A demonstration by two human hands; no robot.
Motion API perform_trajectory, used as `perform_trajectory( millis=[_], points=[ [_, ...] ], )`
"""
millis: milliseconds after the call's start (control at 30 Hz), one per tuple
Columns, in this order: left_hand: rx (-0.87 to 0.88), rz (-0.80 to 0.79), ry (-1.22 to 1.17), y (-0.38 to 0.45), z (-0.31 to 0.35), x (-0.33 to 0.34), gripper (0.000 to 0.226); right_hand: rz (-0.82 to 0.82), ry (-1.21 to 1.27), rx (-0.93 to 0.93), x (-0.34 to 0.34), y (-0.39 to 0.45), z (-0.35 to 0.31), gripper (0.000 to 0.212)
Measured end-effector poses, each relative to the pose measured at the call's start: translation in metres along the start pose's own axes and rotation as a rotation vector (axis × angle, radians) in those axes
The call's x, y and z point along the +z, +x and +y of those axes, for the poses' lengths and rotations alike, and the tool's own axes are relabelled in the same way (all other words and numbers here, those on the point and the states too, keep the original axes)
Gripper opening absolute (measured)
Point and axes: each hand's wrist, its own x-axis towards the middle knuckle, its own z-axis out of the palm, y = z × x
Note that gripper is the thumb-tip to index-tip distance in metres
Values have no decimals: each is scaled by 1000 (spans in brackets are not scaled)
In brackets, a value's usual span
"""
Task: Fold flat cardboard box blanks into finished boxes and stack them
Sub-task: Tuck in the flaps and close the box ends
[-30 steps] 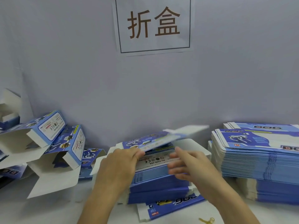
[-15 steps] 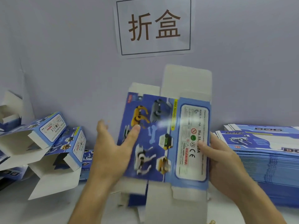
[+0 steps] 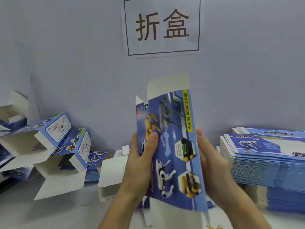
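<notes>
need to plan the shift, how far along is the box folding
Done: a few folded boxes lie piled at left. In hand: the left hand and right hand hold one box blank upright, its end flaps unfolded. Left: a tall stack of flat blanks at right, so most remains.

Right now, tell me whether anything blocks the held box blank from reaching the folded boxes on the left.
Nothing visible does. Both hands hold the box blank upright; open air separates it from the folded boxes.
</notes>
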Motion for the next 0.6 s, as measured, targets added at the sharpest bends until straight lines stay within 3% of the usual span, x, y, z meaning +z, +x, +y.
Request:
perform_trajectory(
  millis=[67,133,167,200,233,300,367,467,600],
  points=[
    [78,34,-10,-3,-6,3,65,-23,109,-138,-1,7,-3,55],
    [143,-23,43,-5,-13,10,64,-57,-58,-217,3,4,-3,86],
    [147,-87,60,-5,-14,12,60,62,-164,-208,3,11,-5,119],
    [147,-146,65,-7,-14,13,50,48,-268,-215,-2,14,1,141],
    [134,-184,63,-8,-14,11,37,129,-267,-242,-5,17,11,80],
    [83,-201,6,-8,-9,3,25,194,-356,-267,-8,20,19,71],
    [99,-138,-61,-6,-1,-1,41,212,-391,-263,-3,21,24,73],
    [321,-15,40,-2,11,0,68,120,-374,-384,6,24,35,84],
    [352,65,125,-2,14,-1,52,-56,-223,-397,13,23,31,67]
  ],
)
